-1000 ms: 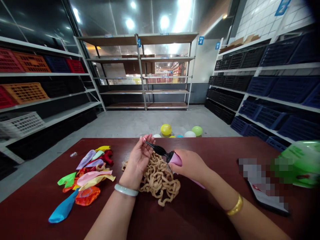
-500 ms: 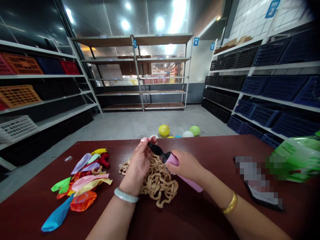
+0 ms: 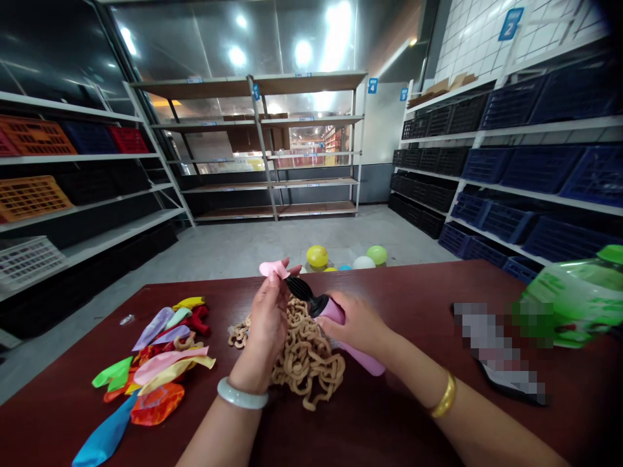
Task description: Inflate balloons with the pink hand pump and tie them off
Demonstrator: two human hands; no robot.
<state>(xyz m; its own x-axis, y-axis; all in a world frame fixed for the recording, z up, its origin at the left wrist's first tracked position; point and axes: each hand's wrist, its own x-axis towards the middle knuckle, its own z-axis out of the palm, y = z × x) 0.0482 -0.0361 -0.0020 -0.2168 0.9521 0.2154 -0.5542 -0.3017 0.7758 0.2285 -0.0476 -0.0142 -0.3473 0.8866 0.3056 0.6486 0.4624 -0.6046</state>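
Note:
My left hand [image 3: 270, 305] pinches a pink balloon [image 3: 273, 268] near the black ribbed nozzle; whether the balloon's neck is over the tip is hidden by my fingers. My right hand [image 3: 357, 318] is wrapped round a pink hand pump [image 3: 365, 359], whose black nozzle [image 3: 302, 290] points up and left toward my left hand. Beneath both hands lies a heap of tan curly strands [image 3: 309, 363]. To the left are several flat balloons in mixed colours, among them a blue balloon [image 3: 107, 428] and an orange-red balloon [image 3: 158, 403].
On the dark red table [image 3: 409, 415], a phone-like object [image 3: 516, 383], partly blurred out, lies at right beside a green-capped bottle [image 3: 579, 305]. Several inflated balloons, including a yellow balloon [image 3: 317, 255], rest on the floor beyond. Shelves with crates [image 3: 540, 168] stand around.
More of the pink balloon now shows, sticking out leftward above my left fingers. Both hands and the pump have shifted slightly left in view, as has the whole scene.

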